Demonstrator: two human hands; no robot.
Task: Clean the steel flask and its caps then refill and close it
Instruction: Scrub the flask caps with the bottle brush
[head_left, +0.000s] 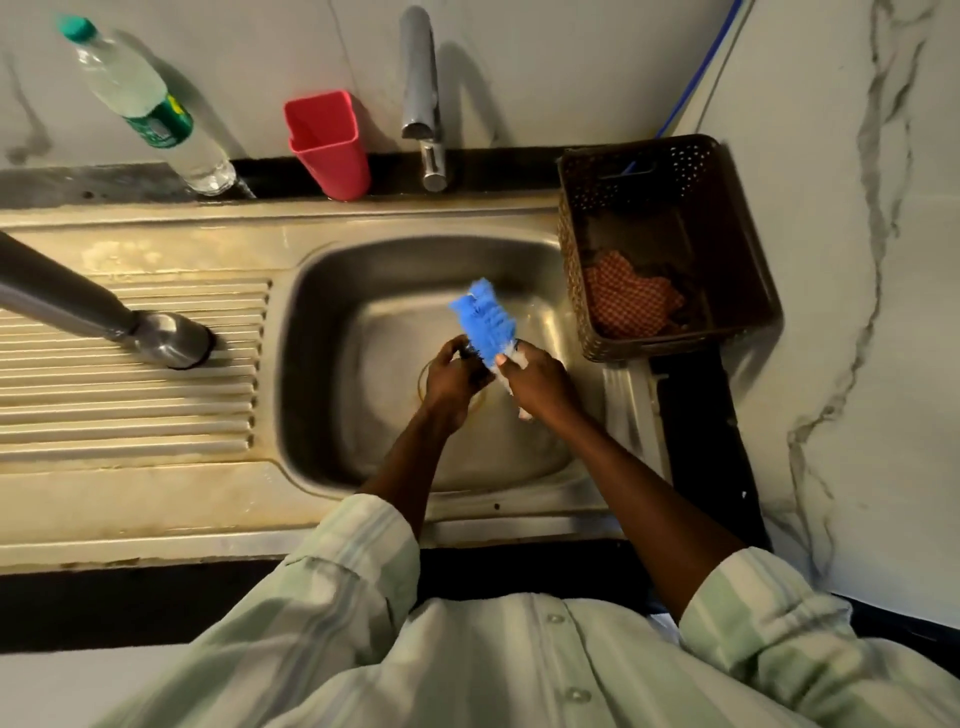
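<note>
The steel flask (83, 306) stands on the ribbed drainboard at the left, its top out of frame. Over the sink basin (332, 322) my left hand (457, 376) is closed around a small dark cap (470, 351), mostly hidden by the fingers. My right hand (537, 382) grips the white handle of a blue bristle brush (485, 317). The bristles rest against the cap and point up and away from me. The brush looks blurred.
A tap (421, 93) rises behind the basin. A red plastic cup (327, 143) and a clear water bottle with a green cap (145, 104) stand on the back ledge. A brown perforated basket (670, 244) holding a checked cloth (631, 293) sits right of the sink.
</note>
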